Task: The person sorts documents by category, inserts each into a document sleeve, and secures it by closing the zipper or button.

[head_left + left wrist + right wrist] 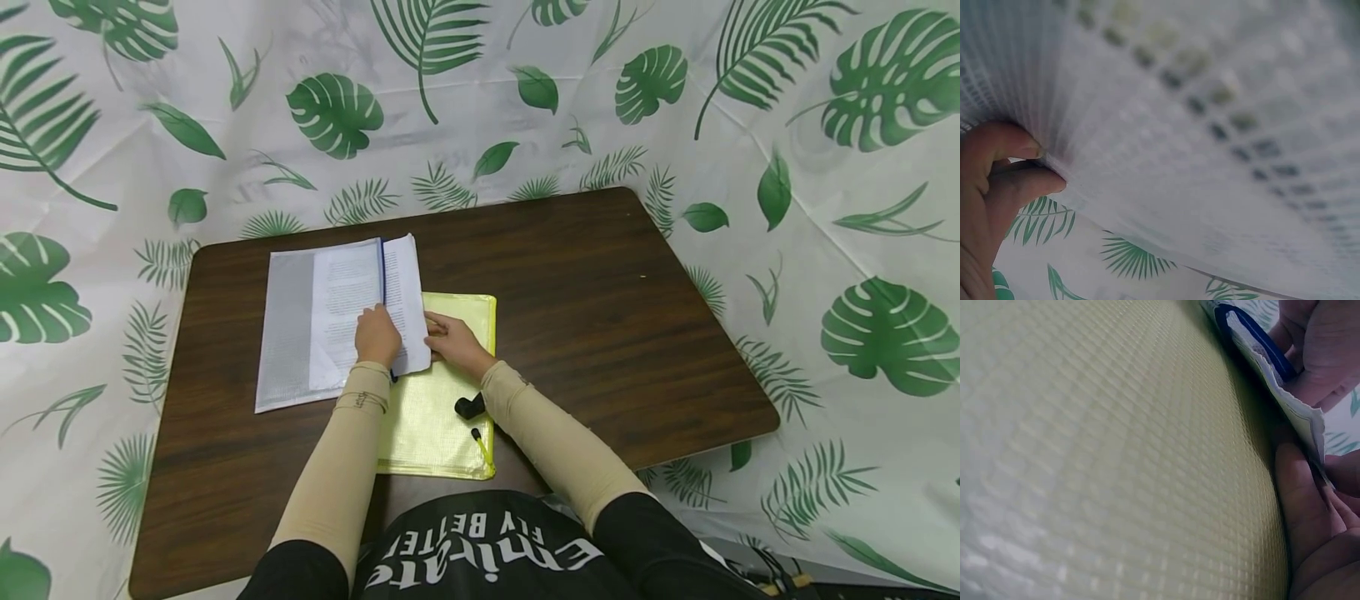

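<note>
A clear mesh zip pouch [288, 325] with a blue zipper edge lies on the left part of the table. A stack of printed papers [405, 292] sits partly inside it and sticks out past the zipper on the right. My left hand [377, 337] pinches the pouch's opening edge between thumb and finger, and the left wrist view shows the mesh bunched at the fingertips [1035, 150]. At the papers' outer edge my right hand [457, 346] pinches the sheets, thumb on one side and fingers on the other. Beneath them lies a yellow mesh zip pouch [427, 433].
The dark wood-grain table [570, 275] extends to the right of the pouches. A small black object [470, 407] and a yellow zipper pull [481, 444] rest on the yellow pouch near my right forearm. A leaf-patterned curtain [525, 133] surrounds the table.
</note>
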The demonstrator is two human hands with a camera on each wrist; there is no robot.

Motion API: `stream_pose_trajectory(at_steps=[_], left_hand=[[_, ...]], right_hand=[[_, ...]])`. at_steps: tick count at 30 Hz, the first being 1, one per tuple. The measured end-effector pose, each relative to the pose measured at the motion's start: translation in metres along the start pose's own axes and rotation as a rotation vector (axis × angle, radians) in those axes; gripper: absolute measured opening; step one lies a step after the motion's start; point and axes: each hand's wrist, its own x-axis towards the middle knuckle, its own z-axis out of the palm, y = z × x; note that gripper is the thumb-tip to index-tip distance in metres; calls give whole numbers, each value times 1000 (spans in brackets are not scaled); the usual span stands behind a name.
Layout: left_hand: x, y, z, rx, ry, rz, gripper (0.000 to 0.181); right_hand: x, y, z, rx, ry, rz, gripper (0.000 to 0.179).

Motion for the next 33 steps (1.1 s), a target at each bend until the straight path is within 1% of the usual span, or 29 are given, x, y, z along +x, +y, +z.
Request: stream_pose_trajectory(at_steps=[3, 7, 16, 25, 33], left_hand=[[-1, 0, 1, 1, 12, 7, 41], [-1, -1, 2, -1, 13, 4, 41], [0, 1, 1, 10, -14, 6, 43], [3, 4, -1, 31, -54, -19, 49], [5, 4, 0, 33, -56, -18, 52]], right_hand=[[-3, -2, 0, 5, 4, 7, 61], [-5, -3, 0, 16, -5, 20, 61], [-3, 0, 0, 13, 0, -1, 61], [-1, -1, 1, -11, 7, -1, 61], [2, 1, 5, -8, -6, -11, 61]])
